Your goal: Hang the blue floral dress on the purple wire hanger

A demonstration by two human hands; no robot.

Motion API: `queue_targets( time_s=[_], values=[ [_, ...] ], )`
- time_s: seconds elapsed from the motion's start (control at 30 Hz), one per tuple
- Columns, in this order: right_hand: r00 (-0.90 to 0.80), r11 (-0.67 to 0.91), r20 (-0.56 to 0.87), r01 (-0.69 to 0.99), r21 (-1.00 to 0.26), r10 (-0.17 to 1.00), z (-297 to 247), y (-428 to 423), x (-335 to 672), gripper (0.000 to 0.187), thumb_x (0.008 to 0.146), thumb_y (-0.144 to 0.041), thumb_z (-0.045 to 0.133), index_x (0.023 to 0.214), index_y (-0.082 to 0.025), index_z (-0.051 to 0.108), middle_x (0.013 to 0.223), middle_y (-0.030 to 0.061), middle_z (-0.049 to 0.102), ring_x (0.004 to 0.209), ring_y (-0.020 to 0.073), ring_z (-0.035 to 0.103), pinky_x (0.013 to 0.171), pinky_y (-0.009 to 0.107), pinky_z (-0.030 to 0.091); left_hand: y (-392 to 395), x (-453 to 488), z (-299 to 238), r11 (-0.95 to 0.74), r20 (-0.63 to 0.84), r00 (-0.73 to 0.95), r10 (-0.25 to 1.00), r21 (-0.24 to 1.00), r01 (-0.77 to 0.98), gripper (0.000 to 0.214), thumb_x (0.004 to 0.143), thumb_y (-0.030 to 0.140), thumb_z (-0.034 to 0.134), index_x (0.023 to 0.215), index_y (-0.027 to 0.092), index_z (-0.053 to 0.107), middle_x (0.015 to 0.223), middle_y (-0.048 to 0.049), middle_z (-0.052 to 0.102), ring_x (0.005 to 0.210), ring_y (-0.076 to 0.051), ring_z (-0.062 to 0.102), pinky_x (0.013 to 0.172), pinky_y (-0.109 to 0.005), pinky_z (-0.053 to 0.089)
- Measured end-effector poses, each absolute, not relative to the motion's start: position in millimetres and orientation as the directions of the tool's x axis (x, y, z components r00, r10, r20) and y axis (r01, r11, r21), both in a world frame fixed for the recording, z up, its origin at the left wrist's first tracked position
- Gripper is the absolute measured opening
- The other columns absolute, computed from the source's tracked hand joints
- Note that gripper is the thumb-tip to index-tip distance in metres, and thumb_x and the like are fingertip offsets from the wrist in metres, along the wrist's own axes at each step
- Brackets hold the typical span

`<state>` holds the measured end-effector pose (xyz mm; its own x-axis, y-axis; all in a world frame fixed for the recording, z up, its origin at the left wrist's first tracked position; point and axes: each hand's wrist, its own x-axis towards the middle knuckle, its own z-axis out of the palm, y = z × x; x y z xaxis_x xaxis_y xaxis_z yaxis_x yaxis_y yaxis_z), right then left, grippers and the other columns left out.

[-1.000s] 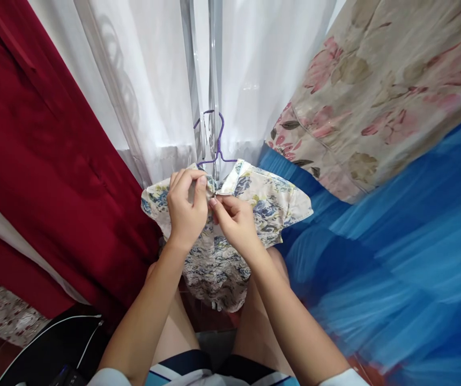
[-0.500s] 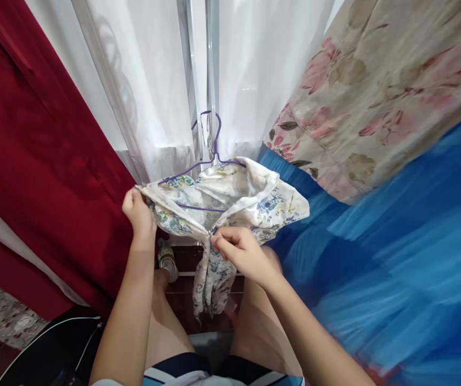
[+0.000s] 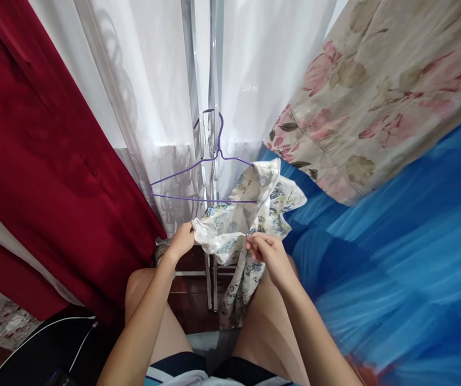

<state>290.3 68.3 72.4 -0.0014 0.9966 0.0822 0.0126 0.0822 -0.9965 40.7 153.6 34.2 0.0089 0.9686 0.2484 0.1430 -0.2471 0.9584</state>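
Observation:
A white garment with a blue and yellow floral print (image 3: 270, 212) hangs from the right arm of a purple hanger (image 3: 182, 172). The hanger's left arm is bare, and its hook sits on a pale metal frame. My left hand (image 3: 183, 239) is closed on the garment's left edge, below the hanger's lower bar. Pinched in the fingers of my right hand (image 3: 266, 252) is the garment's front edge, near the middle of the opening. Its lower part dangles in folds between my knees.
White curtains (image 3: 150, 80) hang behind the metal frame (image 3: 201, 123). Red fabric (image 3: 53, 161) drapes on the left. Beige floral fabric (image 3: 375, 91) and blue tulle (image 3: 395, 241) fill the right. A black item with white piping (image 3: 41, 354) lies at lower left.
My left hand has drawn the garment's left side off the hanger's left arm and moved right and down. My right hand has shifted right, still pinching the front edge.

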Motion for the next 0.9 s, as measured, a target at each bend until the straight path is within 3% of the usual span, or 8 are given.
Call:
queue_targets(
  time_s=[0.13, 0.27, 0.4, 0.47, 0.53, 0.67, 0.8, 0.9],
  values=[
    [0.103, 0.079, 0.097, 0.166, -0.983, 0.99, 30.9, 74.1, 306.9, 0.034, 0.086, -0.04, 0.054, 0.061, -0.019, 0.059, 0.048, -0.0017, 0.05, 0.047, 0.0137, 0.042, 0.049, 0.026, 0.03, 139.0, 54.8, 50.3, -0.319, 0.315, 0.046, 0.948, 0.94, 0.121, 0.024, 0.089, 0.037, 0.056, 0.083, 0.016, 0.065, 0.078, -0.0029, 0.066, 0.08, -0.019, 0.06, 0.079, -0.029, 0.048],
    [0.224, 0.051, 0.114, 0.268, -0.962, 0.968, 1.4, 78.3, 320.7, 0.035, 0.083, -0.049, 0.058, 0.062, -0.02, 0.059, 0.052, 0.0006, 0.054, 0.052, 0.018, 0.048, 0.054, 0.029, 0.036, 120.9, 68.8, 80.0, -0.415, 0.415, 0.04, 0.909, 0.91, 0.013, 0.027, 0.094, 0.042, 0.055, 0.096, 0.017, 0.066, 0.096, -0.0047, 0.066, 0.093, -0.018, 0.061, 0.088, -0.028, 0.046],
    [0.324, 0.113, 0.245, 0.375, -0.92, 0.914, 8.2, 76.5, 316.9, 0.036, 0.083, -0.053, 0.061, 0.095, -0.019, 0.067, 0.087, 0.009, 0.071, 0.082, 0.027, 0.062, 0.075, 0.037, 0.047, 93.8, 91.6, 95.0, -0.474, 0.456, 0.226, 0.861, 0.88, 0.029, 0.021, 0.096, 0.035, 0.056, 0.097, 0.018, 0.067, 0.101, -0.0059, 0.065, 0.098, -0.018, 0.06, 0.09, -0.027, 0.045],
    [0.196, 0.196, 0.275, 0.345, -0.918, 0.941, 23.4, 72.5, 307.1, 0.041, 0.09, -0.057, 0.053, 0.103, -0.021, 0.068, 0.106, 0.0112, 0.071, 0.102, 0.0301, 0.061, 0.091, 0.042, 0.046, 81.4, 105.1, 94.8, -0.509, 0.473, 0.302, 0.828, 0.859, 0.051, 0.02, 0.098, 0.033, 0.052, 0.097, 0.018, 0.066, 0.099, -0.0059, 0.064, 0.097, -0.018, 0.06, 0.089, -0.028, 0.045],
    [-0.057, 0.179, 0.172, 0.166, -0.97, 0.983, 39.8, 67.2, 294.4, 0.052, 0.094, -0.065, 0.043, 0.105, -0.022, 0.07, 0.112, 0.0102, 0.071, 0.112, 0.0305, 0.059, 0.099, 0.043, 0.044, 73.6, 116.3, 92.0, -0.544, 0.499, 0.323, 0.804, 0.837, 0.061, 0.021, 0.099, 0.031, 0.049, 0.095, 0.018, 0.065, 0.097, -0.006, 0.063, 0.095, -0.018, 0.06, 0.089, -0.029, 0.044],
    [-0.427, -0.143, -0.034, -0.227, -0.963, 0.904, 58.9, 53.7, 271.2, 0.069, 0.088, -0.078, 0.04, 0.121, -0.023, 0.065, 0.115, 0.0095, 0.07, 0.115, 0.0287, 0.06, 0.101, 0.046, 0.044, 73.7, 119.0, 83.6, -0.512, 0.476, 0.28, 0.834, 0.856, 0.069, 0.018, 0.098, 0.033, 0.052, 0.099, 0.019, 0.064, 0.098, -0.0062, 0.062, 0.097, -0.019, 0.059, 0.091, -0.031, 0.044],
    [-0.57, -0.24, -0.045, -0.272, -0.932, 0.82, 63.4, 41.5, 265.5, 0.061, 0.067, -0.038, 0.086, 0.122, -0.021, 0.065, 0.112, 0.0056, 0.072, 0.103, 0.0248, 0.065, 0.096, 0.038, 0.047, 72.5, 88.8, 67.7, -0.279, 0.257, 0.403, 0.878, 0.96, -0.004, 0.034, 0.096, 0.042, 0.055, 0.125, 0.024, 0.056, 0.118, -0.0081, 0.061, 0.112, -0.021, 0.057, 0.099, -0.033, 0.043],
    [-0.57, -0.223, -0.076, -0.193, -0.956, 0.818, 70.6, 40.3, 276.7, 0.048, 0.063, -0.019, 0.085, 0.108, -0.016, 0.072, 0.096, 0.0036, 0.074, 0.087, 0.0216, 0.067, 0.083, 0.032, 0.05, 58.8, 58.4, 49.7, -0.079, 0.036, 0.553, 0.832, 0.995, 0.054, 0.041, 0.093, 0.051, 0.057, 0.121, 0.021, 0.061, 0.116, -0.008, 0.063, 0.107, -0.023, 0.058, 0.094, -0.032, 0.045]
  ],
)
